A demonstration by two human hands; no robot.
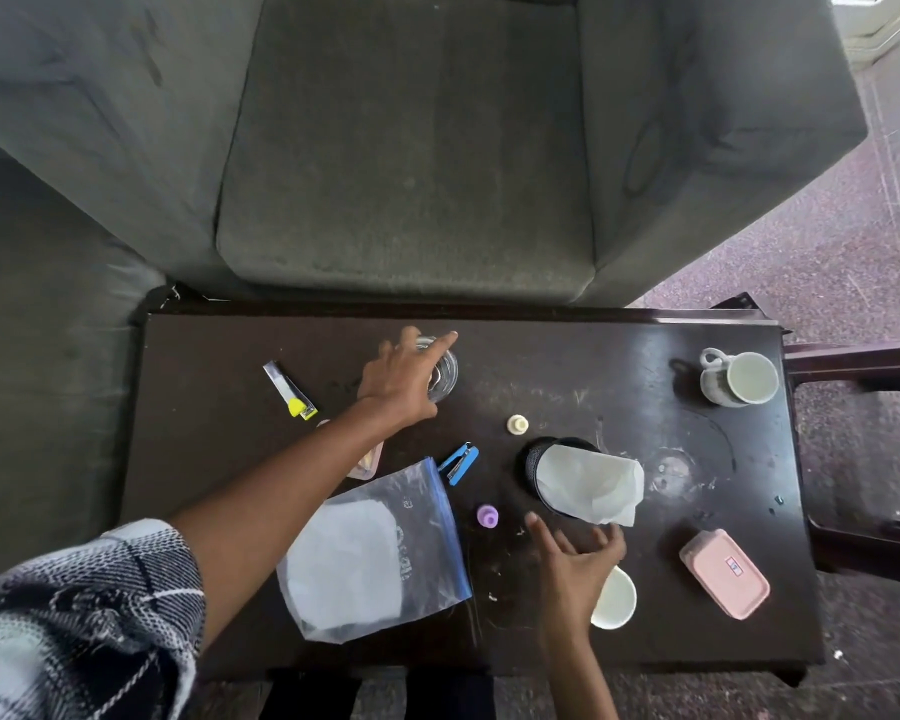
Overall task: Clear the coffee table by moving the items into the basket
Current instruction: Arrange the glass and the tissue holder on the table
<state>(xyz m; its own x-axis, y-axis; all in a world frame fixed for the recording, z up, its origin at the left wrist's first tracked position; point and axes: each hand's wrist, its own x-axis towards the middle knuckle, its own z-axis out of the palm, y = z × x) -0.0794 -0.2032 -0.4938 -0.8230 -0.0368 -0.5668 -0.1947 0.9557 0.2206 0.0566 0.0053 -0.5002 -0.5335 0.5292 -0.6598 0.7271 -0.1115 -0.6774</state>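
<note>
A dark coffee table holds scattered items. My left hand reaches to the far edge and lies over a clear glass, fingers spread, index finger pointing past the rim. My right hand hovers near the front edge with fingers apart, partly covering a small white bowl. Just beyond it a black mesh basket lies with white paper in its mouth. Also on the table are a zip bag, a blue stapler, a purple cap and a cream cap.
A white mug stands at the far right corner and a pink lidded box at the near right. A yellow-tipped metal tool lies at the far left. A pinkish item hides under my left forearm. A grey armchair stands behind the table.
</note>
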